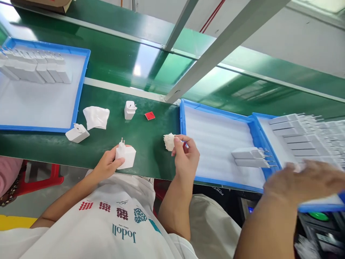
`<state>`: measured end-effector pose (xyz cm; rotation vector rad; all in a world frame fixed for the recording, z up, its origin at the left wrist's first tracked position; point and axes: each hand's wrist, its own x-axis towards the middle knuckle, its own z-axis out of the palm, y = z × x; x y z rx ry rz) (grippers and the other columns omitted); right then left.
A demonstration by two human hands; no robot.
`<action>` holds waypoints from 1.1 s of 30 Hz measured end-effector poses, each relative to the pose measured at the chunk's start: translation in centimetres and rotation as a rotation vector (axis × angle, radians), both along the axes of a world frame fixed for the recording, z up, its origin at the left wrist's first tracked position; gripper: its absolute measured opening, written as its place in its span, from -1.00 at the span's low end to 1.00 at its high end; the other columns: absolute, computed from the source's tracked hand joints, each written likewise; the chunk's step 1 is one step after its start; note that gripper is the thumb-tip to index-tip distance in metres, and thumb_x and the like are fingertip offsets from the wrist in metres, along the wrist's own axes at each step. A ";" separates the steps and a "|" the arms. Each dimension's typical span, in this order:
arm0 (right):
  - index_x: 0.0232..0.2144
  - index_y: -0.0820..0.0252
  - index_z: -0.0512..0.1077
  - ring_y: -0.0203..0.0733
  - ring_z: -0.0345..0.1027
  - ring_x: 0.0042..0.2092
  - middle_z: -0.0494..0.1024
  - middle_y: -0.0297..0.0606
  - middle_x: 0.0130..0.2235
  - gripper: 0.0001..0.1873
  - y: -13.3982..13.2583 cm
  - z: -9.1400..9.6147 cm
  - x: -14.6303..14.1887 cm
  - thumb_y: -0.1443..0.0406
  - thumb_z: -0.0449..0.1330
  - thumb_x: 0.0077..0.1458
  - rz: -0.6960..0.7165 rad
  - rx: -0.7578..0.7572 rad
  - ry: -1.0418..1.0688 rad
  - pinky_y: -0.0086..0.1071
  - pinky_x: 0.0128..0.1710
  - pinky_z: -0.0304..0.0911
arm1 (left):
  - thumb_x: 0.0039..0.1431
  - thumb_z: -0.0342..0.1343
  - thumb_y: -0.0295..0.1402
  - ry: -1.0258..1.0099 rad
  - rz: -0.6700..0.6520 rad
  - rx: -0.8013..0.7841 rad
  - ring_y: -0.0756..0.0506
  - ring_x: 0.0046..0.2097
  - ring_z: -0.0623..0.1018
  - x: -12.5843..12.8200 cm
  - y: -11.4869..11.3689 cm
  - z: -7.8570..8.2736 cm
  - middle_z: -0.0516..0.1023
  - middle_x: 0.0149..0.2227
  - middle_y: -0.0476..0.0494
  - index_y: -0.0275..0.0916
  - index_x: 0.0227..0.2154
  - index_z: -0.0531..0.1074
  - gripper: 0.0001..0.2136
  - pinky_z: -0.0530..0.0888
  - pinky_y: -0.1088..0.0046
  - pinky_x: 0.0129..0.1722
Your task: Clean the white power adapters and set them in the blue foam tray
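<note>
My left hand [109, 162] is closed around a white plug-in charger [126, 157], its metal pins pointing up, just above the front edge of the green bench. In my right hand [186, 153], a cream-coloured crumpled wad [169, 142] is pinched between thumb and fingers; its material is unclear. The wad and the charger are apart. Beyond my left hand, another charger [129, 110] stands on the bench, near a small red square [150, 115]. One more charger [77, 133] lies to the left beside a folded white cloth [96, 117].
A blue tray [85, 82] at left holds several chargers. At right, a second blue tray [183, 118] holds a few chargers, and a third [265, 120] has rows of them. A co-worker's blurred hand [302, 183] reaches over it. A metal post [205, 68] slants above the bench.
</note>
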<state>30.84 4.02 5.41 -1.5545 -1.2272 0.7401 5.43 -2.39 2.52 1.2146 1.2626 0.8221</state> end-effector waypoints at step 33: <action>0.00 0.04 0.53 -0.35 0.27 -0.38 0.30 -0.19 -0.08 -0.72 -2.7 -2.3 -6.5 0.24 0.15 0.28 0.616 -0.003 -0.121 -0.37 -0.39 0.39 | 0.34 0.05 -0.15 0.632 0.100 0.391 -0.26 0.33 0.31 -1.9 -0.8 0.7 0.30 0.31 -0.31 -0.09 0.42 -0.09 -0.31 0.30 0.10 0.28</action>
